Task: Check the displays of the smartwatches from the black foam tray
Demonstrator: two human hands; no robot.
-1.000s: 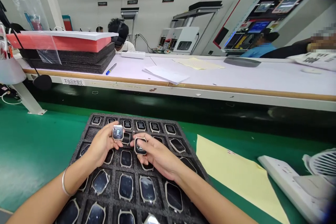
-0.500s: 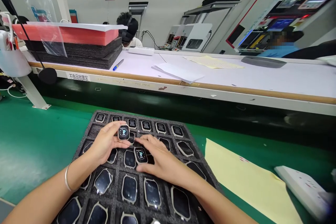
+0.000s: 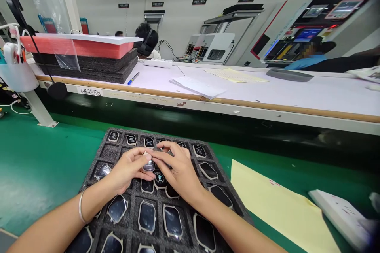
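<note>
A smartwatch case without straps (image 3: 149, 165) is pinched between the thumb and fingers of my left hand (image 3: 126, 168), tilted so its shiny face or back catches light. My right hand (image 3: 178, 168) is closed in from the other side, its fingertips at the top edge of that case. Against the palm side of my right hand is a second smartwatch (image 3: 160, 180) with a lit dial; the fingers gripping it are partly hidden. Both hands are above a dark foam tray (image 3: 132, 201) whose compartments hold several more watch cases, such as a dark-screened one (image 3: 147, 216).
Right of the tray lie a yellow sheet (image 3: 267, 197) and a white power strip (image 3: 338, 213) on the green mat. A raised shelf (image 3: 252, 95) runs behind, carrying stacked foam (image 3: 89, 63), a blue pen (image 3: 133, 78) and papers (image 3: 197, 86). Two other people are beyond it.
My hands have come together. The watch in my left hand has turned from its lit dial and moved right and down. My right fingers have moved up to it.
</note>
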